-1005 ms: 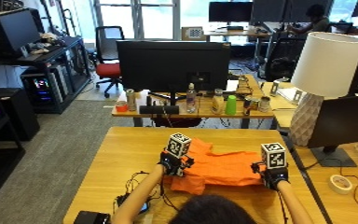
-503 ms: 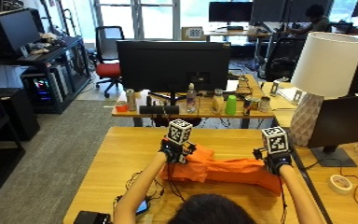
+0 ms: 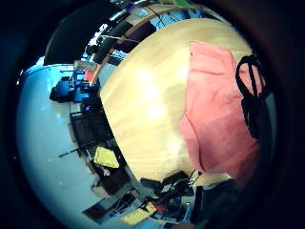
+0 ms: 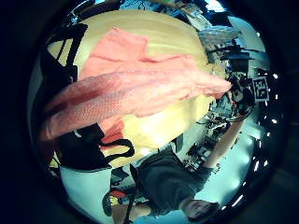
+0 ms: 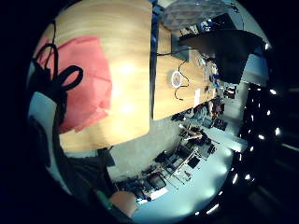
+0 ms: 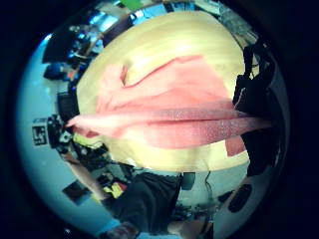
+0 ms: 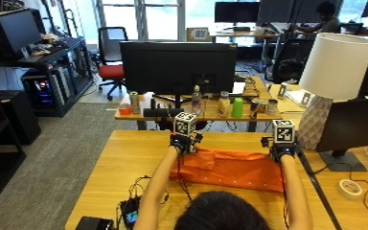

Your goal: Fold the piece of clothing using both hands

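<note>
Holding: left hand (image 7: 183, 142) and right hand (image 7: 280, 150) pinch the orange garment (image 7: 232, 167) edge, lifted mid-frame.
Done: first fold underway.
Left: lay flat on desk (image 7: 117, 172), fold again.

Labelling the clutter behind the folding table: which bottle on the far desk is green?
The green bottle, right of the monitor stand, beside a pale bottle; the others in that row are clear, tan or dark.

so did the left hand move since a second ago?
Yes. The left hand has moved away from the person, up the wooden table toward its far edge, carrying the orange garment edge with it.
</note>
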